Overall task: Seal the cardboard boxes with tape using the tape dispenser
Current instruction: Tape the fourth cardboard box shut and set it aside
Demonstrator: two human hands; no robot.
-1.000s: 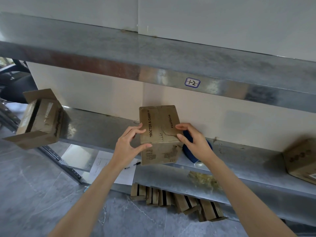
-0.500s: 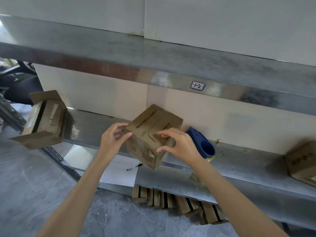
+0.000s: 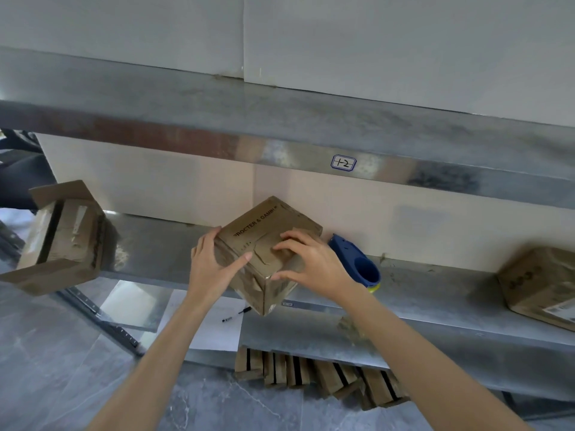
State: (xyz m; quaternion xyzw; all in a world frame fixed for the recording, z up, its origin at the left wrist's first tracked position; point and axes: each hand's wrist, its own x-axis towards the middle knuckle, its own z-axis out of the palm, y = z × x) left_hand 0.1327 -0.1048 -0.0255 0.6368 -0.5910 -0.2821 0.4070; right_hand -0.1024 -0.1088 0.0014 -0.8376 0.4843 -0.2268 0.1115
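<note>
A small brown cardboard box (image 3: 264, 231) with black print is held tilted, one corner pointing down, above the front edge of the metal shelf (image 3: 435, 293). My left hand (image 3: 211, 269) grips its left side with the thumb on the top face. My right hand (image 3: 311, 262) lies on the top flaps with fingers spread and pressing down. The blue tape dispenser (image 3: 357, 262) lies on the shelf just right of the box, partly hidden behind my right hand.
An open cardboard box (image 3: 59, 241) sits at the shelf's left end. Another closed box (image 3: 541, 284) stands at the right. An upper shelf (image 3: 280, 126) overhangs. Flat folded cartons (image 3: 317, 374) lean below; paper and a pen (image 3: 236, 314) lie lower left.
The box has been turned from flat-on to corner-down and lowered a little toward the shelf. My right hand shifted from its edge onto the top flaps; the left hand slid to the side.
</note>
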